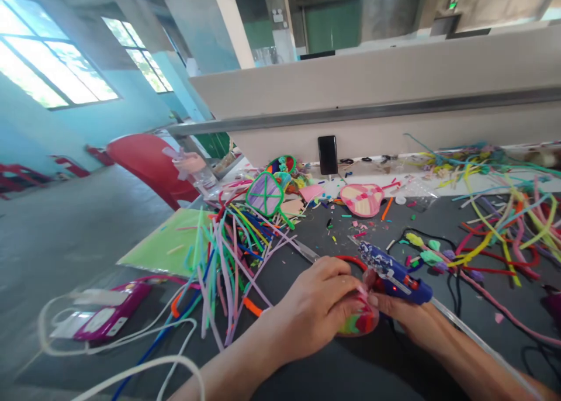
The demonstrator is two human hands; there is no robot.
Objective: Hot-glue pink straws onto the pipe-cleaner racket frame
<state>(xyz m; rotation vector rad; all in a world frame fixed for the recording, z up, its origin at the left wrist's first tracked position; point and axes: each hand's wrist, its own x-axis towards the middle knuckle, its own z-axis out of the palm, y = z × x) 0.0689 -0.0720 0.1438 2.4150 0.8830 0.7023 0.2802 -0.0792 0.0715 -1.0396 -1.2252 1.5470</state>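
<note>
My left hand [318, 307] is closed on a small round craft piece [362, 322] in red, green and yellow; its fingers hide the upper part. Close by on the right, my right hand [394, 310] grips a blue hot glue gun [397, 275]. A red light glows on the gun's side, and a long glue stick [477, 334] runs back from it along the forearm. The right thumb reaches the edge of the craft piece. Behind my left hand lies a pair of scissors [307, 252], with a red handle partly covered.
Pipe cleaners [236, 255] spread on the left beside a green sheet [170, 243] and a magenta box [111, 313] with a white cable. More lie tangled [512, 231] on the right. A pink craft shape [363, 199] and a phone [328, 154] are at the back near the partition.
</note>
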